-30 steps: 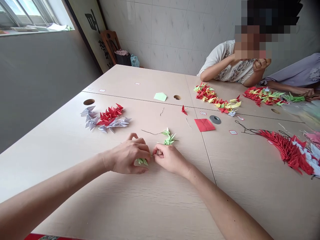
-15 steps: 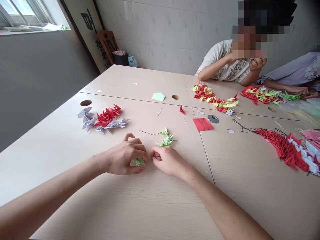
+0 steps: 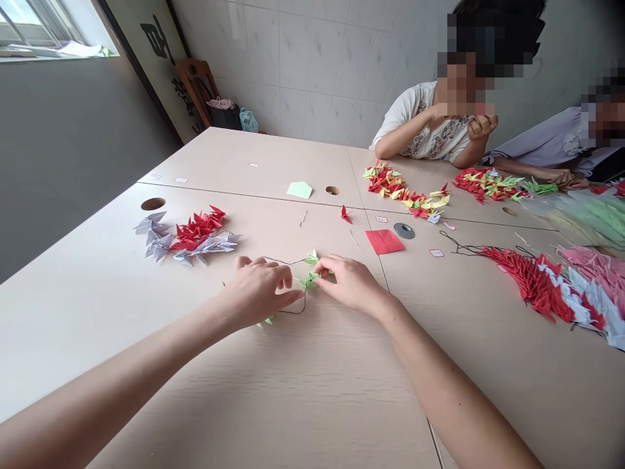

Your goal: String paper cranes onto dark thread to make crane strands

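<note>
My left hand (image 3: 256, 292) hovers low over the table with its fingers loosely apart, and its thumb reaches toward a short string of pale green paper cranes (image 3: 308, 277). Black thread (image 3: 297, 310) runs from these cranes in a slack loop, partly hidden under that hand. A green crane (image 3: 266, 321) shows just below the left hand, mostly hidden by it. My right hand (image 3: 349, 283) has its fingertips pressed together at the cranes, seemingly pinching them.
Strings of red, white and yellow paper cranes (image 3: 527, 280) lie on the pale wooden table (image 3: 273, 163), with red and grey cranes (image 3: 188, 236) to the left. A red paper square (image 3: 385, 241) lies nearby. Two co-workers (image 3: 430, 124) sit at the far side.
My left hand has opened and let go of the green crane. My right hand has moved up onto the cranes, the thread now hangs in a slack loop, and the view has shifted.
</note>
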Motion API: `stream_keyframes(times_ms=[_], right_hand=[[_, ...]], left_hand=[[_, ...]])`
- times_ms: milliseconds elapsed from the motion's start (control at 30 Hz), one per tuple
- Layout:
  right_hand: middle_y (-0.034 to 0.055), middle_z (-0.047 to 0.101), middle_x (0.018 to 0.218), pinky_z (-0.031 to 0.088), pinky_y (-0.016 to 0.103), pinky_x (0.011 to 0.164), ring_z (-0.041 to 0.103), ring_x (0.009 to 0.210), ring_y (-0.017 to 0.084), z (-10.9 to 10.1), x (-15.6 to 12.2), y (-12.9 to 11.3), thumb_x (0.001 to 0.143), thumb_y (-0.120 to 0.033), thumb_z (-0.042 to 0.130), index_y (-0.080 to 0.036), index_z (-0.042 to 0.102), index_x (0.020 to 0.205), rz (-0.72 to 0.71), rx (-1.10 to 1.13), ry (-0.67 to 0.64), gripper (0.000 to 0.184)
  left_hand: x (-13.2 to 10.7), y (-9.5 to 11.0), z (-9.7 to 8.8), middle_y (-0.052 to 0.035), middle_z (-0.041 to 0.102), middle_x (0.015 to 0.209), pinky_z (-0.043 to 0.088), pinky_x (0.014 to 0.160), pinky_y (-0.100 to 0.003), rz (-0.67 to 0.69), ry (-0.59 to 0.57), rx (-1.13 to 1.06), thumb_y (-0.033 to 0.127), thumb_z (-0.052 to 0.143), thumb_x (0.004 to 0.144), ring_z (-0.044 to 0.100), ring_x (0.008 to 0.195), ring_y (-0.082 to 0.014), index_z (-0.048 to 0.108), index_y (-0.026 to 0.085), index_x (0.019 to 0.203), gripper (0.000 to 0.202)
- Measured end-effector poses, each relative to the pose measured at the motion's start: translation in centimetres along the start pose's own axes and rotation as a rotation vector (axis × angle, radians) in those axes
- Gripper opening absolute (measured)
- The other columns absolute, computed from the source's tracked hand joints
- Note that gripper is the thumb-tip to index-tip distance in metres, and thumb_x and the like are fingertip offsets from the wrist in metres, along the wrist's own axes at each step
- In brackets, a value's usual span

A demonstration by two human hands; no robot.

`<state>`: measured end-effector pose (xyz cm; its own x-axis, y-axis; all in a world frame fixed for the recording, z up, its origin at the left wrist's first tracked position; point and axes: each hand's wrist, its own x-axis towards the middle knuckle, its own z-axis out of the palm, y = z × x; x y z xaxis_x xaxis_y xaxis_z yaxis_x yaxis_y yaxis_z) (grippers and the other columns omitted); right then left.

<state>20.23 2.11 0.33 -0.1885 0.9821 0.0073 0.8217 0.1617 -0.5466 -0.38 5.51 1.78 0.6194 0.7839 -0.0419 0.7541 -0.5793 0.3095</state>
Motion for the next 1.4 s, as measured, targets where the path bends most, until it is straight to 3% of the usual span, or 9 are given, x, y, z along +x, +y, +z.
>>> stream_keyframes(times_ms=[200,433,667,867,1000,1100,1200,1300,1400], right_hand=[[-0.0028,0.067,0.079,0.034,0.024,0.062,0.057,0.07,0.012,0.3,0.1,-0.1,0.084,-0.021,0.055,-0.023,0.062,0.083,-0.007,0.017,-0.001,0.007],[-0.005,0.063,0.069,0.031,0.023,0.055,0.052,0.06,0.011,1.3,0.3,0.1,0.078,-0.018,0.055,-0.023,0.055,0.077,0.047,0.017,0.042,0.005],[-0.0037,0.062,0.068,0.035,0.023,0.053,0.053,0.058,0.011,0.8,0.1,0.5,0.081,-0.03,0.055,-0.022,0.053,0.073,0.091,0.319,-0.057,0.012],[-0.0011,0.068,0.084,0.04,0.025,0.066,0.058,0.074,0.014,-1.7,3.1,0.8,0.084,-0.03,0.056,-0.021,0.064,0.08,0.018,0.172,0.105,0.012],[0.0017,0.068,0.097,0.041,0.028,0.073,0.059,0.091,0.019,-0.9,7.1,-1.2,0.08,-0.022,0.059,-0.023,0.068,0.08,-0.076,-0.09,-0.006,0.009],[0.0055,0.069,0.091,0.041,0.029,0.071,0.06,0.093,0.023,0.6,9.4,-2.3,0.07,-0.015,0.068,-0.02,0.066,0.065,-0.076,-0.109,-0.061,0.008],[0.0046,0.069,0.084,0.041,0.028,0.067,0.062,0.083,0.02,1.0,9.8,-1.7,0.074,-0.017,0.066,-0.019,0.063,0.064,-0.052,-0.06,-0.046,0.01],[0.0019,0.071,0.086,0.04,0.024,0.06,0.059,0.07,0.012,0.1,8.0,0.3,0.086,-0.029,0.056,-0.02,0.063,0.08,-0.025,0.142,-0.01,0.012],[0.003,0.071,0.084,0.032,0.022,0.046,0.046,0.049,0.006,-1.0,4.7,2.7,0.083,-0.04,0.06,-0.018,0.058,0.082,0.142,0.753,0.042,0.022]], left_hand=[[1.9,1.6,1.2,0.0037,0.073,0.075,0.035,0.089,-0.045,-0.042,0.016,-0.056,0.038,0.059,0.081,0.065,0.083,-0.0241,0.056,0.025,0.089,0.016],[1.5,1.6,1.5,0.0038,0.072,0.077,0.036,0.09,-0.044,-0.105,-0.055,-0.066,0.053,0.054,0.08,0.065,0.085,-0.0242,0.056,0.025,0.084,0.029],[1.3,2.2,2.4,0.0023,0.07,0.076,0.035,0.087,-0.044,-0.084,0.02,-0.011,0.052,0.054,0.079,0.063,0.082,-0.024,0.058,0.025,0.083,0.028],[0.5,0.7,-0.7,0.0025,0.071,0.08,0.037,0.078,-0.037,-0.123,-0.041,-0.042,0.05,0.052,0.083,0.062,0.078,-0.0205,0.059,0.024,0.082,0.026],[-0.4,-1.6,-3.1,0.0012,0.069,0.084,0.036,0.067,-0.032,-0.23,0.031,-0.014,0.052,0.048,0.085,0.06,0.073,-0.019,0.058,0.023,0.079,0.031],[-1.2,-2.4,-3.2,0.0011,0.069,0.081,0.035,0.066,-0.031,-0.219,0.007,0.003,0.054,0.047,0.084,0.059,0.073,-0.0195,0.059,0.023,0.077,0.033],[-2.0,-2.3,-2.5,0.0014,0.07,0.084,0.035,0.069,-0.033,-0.187,-0.043,0.002,0.053,0.047,0.085,0.059,0.077,-0.0205,0.061,0.024,0.078,0.033],[-2.1,-1.8,-1.9,0.0016,0.07,0.087,0.035,0.074,-0.035,-0.172,-0.072,-0.025,0.055,0.046,0.085,0.06,0.079,-0.0208,0.062,0.025,0.079,0.035],[-1.3,-1.0,-1.4,0.0013,0.071,0.086,0.035,0.079,-0.038,-0.14,-0.085,-0.037,0.055,0.046,0.085,0.06,0.081,-0.0216,0.063,0.025,0.079,0.035]])
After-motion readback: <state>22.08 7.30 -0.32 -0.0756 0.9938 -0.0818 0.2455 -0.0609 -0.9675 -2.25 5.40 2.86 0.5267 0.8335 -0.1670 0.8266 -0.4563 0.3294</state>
